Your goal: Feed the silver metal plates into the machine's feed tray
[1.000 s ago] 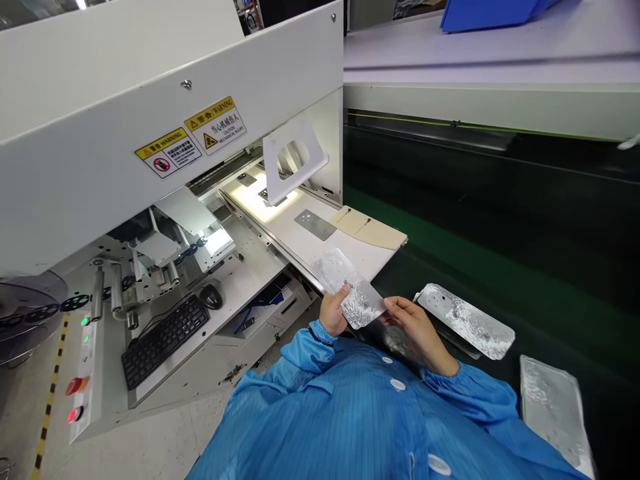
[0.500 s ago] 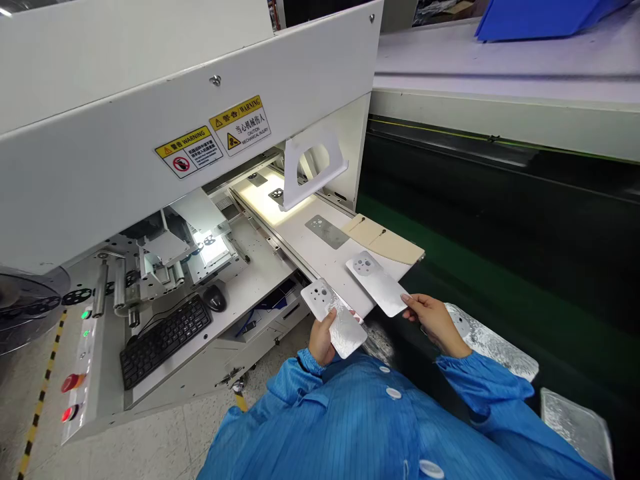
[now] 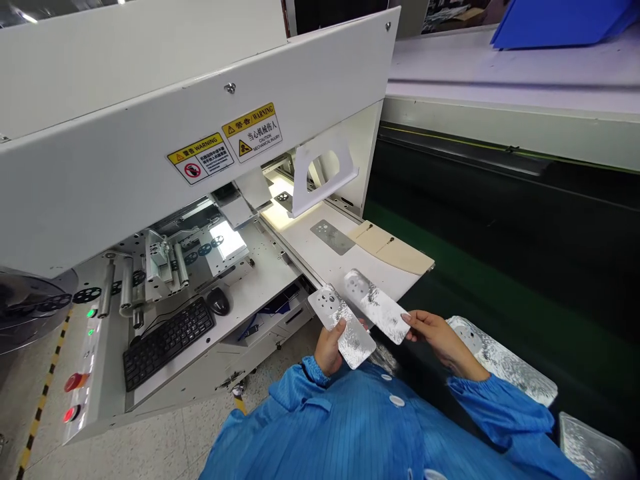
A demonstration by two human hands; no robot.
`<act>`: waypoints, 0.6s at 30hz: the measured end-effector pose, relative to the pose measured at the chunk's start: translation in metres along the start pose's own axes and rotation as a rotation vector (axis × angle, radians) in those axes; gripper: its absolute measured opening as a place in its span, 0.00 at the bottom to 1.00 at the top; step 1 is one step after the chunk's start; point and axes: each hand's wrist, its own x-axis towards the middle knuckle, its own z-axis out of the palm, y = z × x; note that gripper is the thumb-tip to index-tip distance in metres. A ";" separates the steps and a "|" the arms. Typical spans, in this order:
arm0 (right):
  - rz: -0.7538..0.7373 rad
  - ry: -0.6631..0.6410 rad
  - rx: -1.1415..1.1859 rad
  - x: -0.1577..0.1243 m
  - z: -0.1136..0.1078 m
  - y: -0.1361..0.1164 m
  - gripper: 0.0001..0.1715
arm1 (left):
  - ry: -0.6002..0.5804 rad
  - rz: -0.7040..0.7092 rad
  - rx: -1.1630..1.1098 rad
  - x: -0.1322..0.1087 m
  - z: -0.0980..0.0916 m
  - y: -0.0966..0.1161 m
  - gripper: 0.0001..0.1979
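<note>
My left hand (image 3: 330, 347) grips a shiny silver phone-back plate (image 3: 343, 325) with camera holes at its far end. My right hand (image 3: 435, 332) pinches the near end of a second silver plate (image 3: 376, 305), which lies tilted over the near corner of the machine's white feed tray (image 3: 320, 260). The two plates sit side by side, almost touching. A grey plate (image 3: 333, 237) rests flat further up the tray, beside a beige pad (image 3: 393, 247). Both arms wear blue sleeves.
A white machine housing (image 3: 150, 120) with yellow warning labels (image 3: 227, 143) overhangs the tray. A keyboard (image 3: 167, 341) and mouse (image 3: 219, 301) lie on a shelf at left. More silver plates (image 3: 505, 363) lie on the dark green conveyor (image 3: 500, 280) at right. Red buttons (image 3: 73, 383) sit at lower left.
One second ago both hands held a single stack near my chest. The hands then split it into two plates, and the right one went onto the tray's near corner.
</note>
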 end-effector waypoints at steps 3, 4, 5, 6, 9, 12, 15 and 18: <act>0.014 -0.078 -0.008 -0.007 0.011 0.005 0.26 | 0.057 0.066 -0.015 0.004 0.002 -0.003 0.32; 0.022 -0.087 -0.011 -0.008 0.013 0.006 0.26 | 0.080 0.071 -0.013 0.005 0.002 -0.004 0.34; 0.032 -0.089 -0.016 -0.009 0.015 0.008 0.27 | 0.103 0.066 -0.010 0.006 0.002 -0.004 0.35; 0.041 -0.087 -0.020 -0.010 0.016 0.009 0.27 | 0.124 0.056 -0.007 0.007 0.002 -0.005 0.35; 0.045 -0.049 -0.006 -0.013 0.018 0.011 0.27 | 0.154 0.040 -0.005 0.008 0.002 -0.007 0.35; 0.035 -0.003 0.038 -0.015 0.018 0.011 0.29 | 0.159 0.049 -0.004 0.009 0.003 -0.007 0.35; -0.006 0.065 0.055 -0.011 0.014 0.009 0.29 | 0.138 0.054 -0.008 0.008 0.005 -0.007 0.31; -0.067 0.169 0.030 0.004 0.002 0.008 0.29 | 0.070 0.010 -0.015 0.008 0.007 -0.006 0.24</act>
